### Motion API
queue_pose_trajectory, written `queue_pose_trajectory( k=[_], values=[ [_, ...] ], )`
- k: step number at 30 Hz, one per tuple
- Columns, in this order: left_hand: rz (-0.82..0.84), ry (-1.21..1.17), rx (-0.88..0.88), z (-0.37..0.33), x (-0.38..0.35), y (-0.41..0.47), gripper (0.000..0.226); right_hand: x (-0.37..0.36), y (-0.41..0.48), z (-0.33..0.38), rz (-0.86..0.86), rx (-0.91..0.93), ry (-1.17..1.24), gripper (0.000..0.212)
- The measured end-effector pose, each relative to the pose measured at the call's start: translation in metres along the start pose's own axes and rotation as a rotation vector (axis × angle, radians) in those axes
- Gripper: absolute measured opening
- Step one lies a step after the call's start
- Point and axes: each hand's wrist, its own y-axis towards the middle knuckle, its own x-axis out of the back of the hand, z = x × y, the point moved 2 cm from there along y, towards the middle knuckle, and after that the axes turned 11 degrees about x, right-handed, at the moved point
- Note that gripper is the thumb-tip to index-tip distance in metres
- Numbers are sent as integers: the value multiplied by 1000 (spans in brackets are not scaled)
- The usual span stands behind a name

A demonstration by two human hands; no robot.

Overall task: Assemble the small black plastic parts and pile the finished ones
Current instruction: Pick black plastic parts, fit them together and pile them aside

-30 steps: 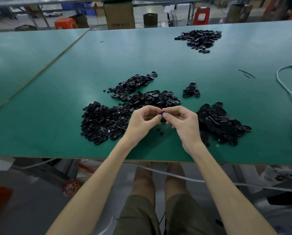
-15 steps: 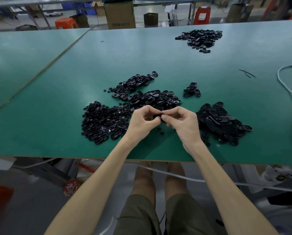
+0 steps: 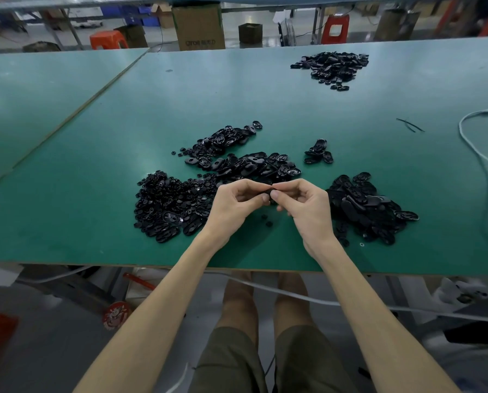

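- You sit in a factory workshop, at an assembly bench (nothing here looks like a home).
- Your bench is a long green table with a plain wooden edge, and a second table of the same kind stands against it on your left.
- Black plastic parts lie on it in several loose heaps, and a far heap lies well apart from them.
- Behind the tables you see a cardboard box, blue crates, an orange stool and a red stool.
- A white cable lies loose on the right side.
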Motion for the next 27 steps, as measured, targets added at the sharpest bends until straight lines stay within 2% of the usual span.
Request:
queue_pose_trajectory(
  k=[10, 15, 19, 23, 24, 26, 27],
  values=[
    [-92, 115, -42, -4, -4, 2, 15, 0, 0, -2, -16, -7, -54, 15],
    [-155, 161, -124, -32, -19, 9, 15, 0, 2, -2, -47, -20, -52, 20],
    [-27, 278, -143, -64, -53, 19, 16, -4, 4, -2, 7, -26, -191, 15],
    [106, 418, -136, -78, -96, 28, 18, 2, -4, -6, -74, -109, -281, 22],
    [117, 452, -134, -80, -105, 31, 18, 2, -6, -5, -73, -118, -271, 22],
    [152, 467, -125, -81, -117, 34, 18, 1, -8, 0, -40, -142, -94, 20],
    [182, 466, -123, -79, -121, 35, 19, 0, -7, 4, -37, -112, -45, 28]
  ],
)
